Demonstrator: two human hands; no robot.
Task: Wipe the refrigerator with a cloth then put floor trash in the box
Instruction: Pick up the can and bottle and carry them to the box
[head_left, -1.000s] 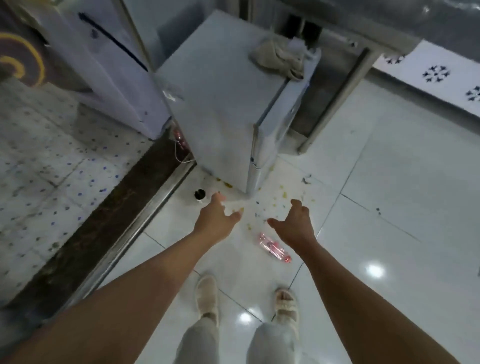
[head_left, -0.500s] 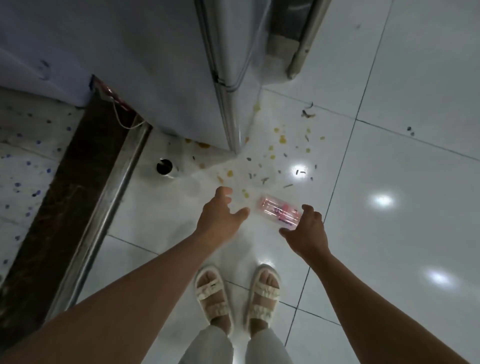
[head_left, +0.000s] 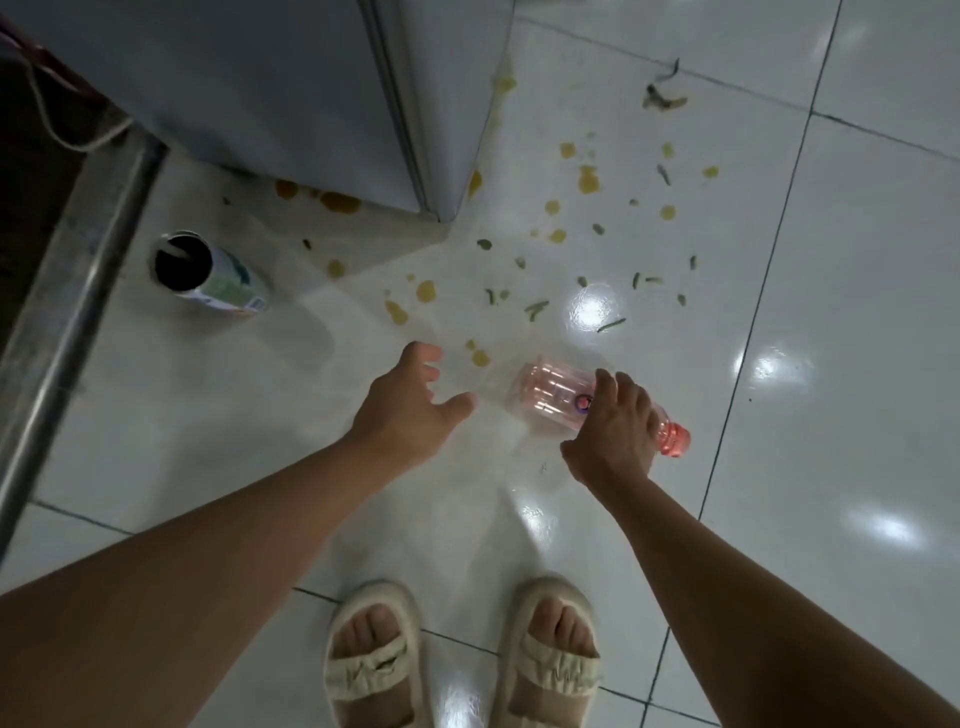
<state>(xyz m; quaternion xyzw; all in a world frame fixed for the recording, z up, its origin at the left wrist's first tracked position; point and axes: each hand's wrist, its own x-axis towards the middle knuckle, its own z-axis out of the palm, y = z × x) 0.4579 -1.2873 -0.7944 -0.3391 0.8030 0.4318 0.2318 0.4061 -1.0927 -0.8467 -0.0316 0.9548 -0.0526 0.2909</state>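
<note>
bottle (head_left: 550, 397): clear pink ribbed plastic | right hand (head_left: 613, 436) grips | glossy tile floor (head_left: 831, 364)

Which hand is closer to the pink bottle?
Right. The right hand is on the pink bottle, fingers over its middle. The left hand is open beside its base, not touching.

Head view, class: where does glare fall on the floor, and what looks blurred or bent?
Head view: bright lamp reflections glare on the glossy white tiled floor, one beside the clear pink plastic bottle; the open-topped green-and-white can and left hand look soft; the grey refrigerator edges lean from wide-angle distortion.
</note>
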